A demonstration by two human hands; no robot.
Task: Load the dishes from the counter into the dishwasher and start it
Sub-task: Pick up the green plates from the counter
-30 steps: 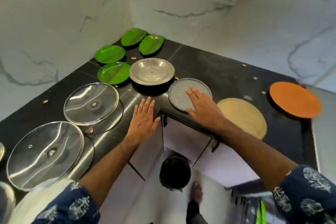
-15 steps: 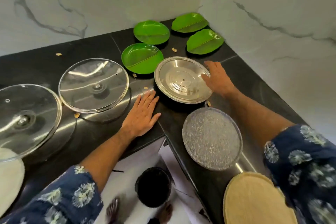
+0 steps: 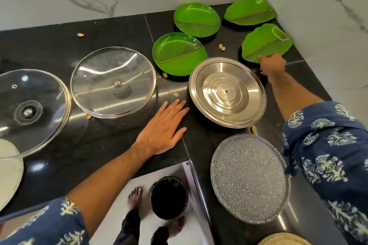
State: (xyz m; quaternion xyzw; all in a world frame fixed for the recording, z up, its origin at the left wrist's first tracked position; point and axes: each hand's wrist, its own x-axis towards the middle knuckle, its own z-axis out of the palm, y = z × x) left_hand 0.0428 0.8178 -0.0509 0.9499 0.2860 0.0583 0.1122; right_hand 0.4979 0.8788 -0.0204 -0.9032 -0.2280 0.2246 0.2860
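Right hand at near edge of leaf-shaped green plate by corner wall, fingers curled onto rim; firm grip unclear. Left hand flat on black counter, fingers straight, fingertips just beside steel lid.

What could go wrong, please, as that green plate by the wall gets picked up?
1. The right hand has only a grip on the near rim of the leaf-shaped green plate; it may well tip or slip when lifted.
2. The steel lid sits right beside that forearm, so pulling back could knock it.
3. Scattered nut pieces lie near the plates and could get swept to the floor.
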